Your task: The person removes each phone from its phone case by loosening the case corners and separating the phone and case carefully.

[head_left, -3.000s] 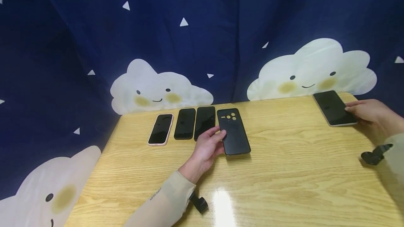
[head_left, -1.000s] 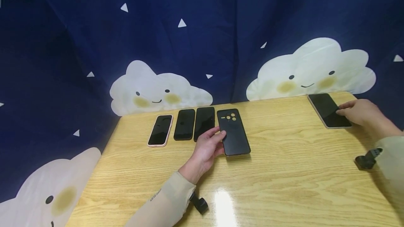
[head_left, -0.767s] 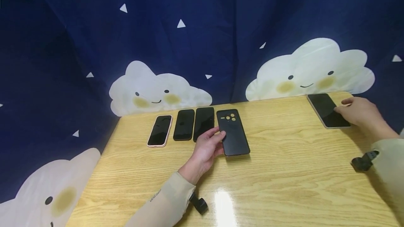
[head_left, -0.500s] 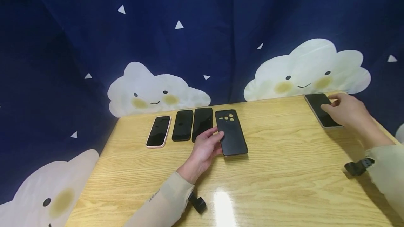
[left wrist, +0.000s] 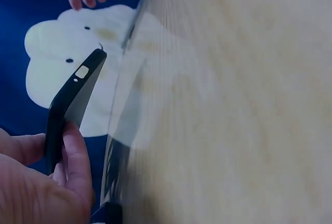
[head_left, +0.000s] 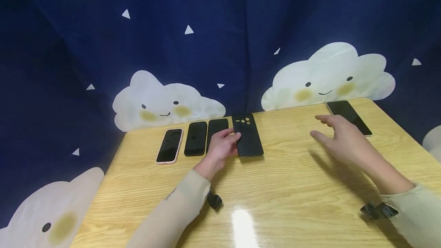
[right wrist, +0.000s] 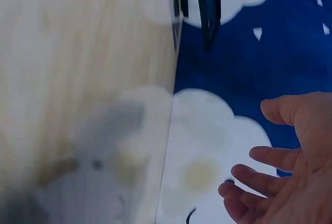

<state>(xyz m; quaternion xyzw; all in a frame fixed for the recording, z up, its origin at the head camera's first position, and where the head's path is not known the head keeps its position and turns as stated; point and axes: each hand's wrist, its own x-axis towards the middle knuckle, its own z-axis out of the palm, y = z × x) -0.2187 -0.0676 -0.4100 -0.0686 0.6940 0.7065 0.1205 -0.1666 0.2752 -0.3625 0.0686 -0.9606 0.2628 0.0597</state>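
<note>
My left hand (head_left: 222, 146) pinches a black phone case (head_left: 250, 141) by its left edge, thumb on the face with the camera cutouts. In the left wrist view the phone case (left wrist: 78, 92) appears edge-on, tilted and raised off the table, with fingers (left wrist: 78, 156) on one side. My right hand (head_left: 346, 141) hovers over the table, fingers spread and holding nothing; the right wrist view shows the same hand (right wrist: 290, 172). Behind it lies a dark-screened phone (head_left: 348, 112) with a light edge, partly hidden by the hand.
Left of the case, a phone in a pink case (head_left: 170, 146), a black phone (head_left: 195, 139) and another dark phone (head_left: 217, 125) lie in a row. The left hand partly covers the last. A blue cloud-patterned curtain (head_left: 206, 56) hangs behind the wooden table (head_left: 293, 186).
My right hand has let go of the far-right phone and moved left and nearer, its fingers opening. The left hand has shifted the black phone case slightly farther back.
</note>
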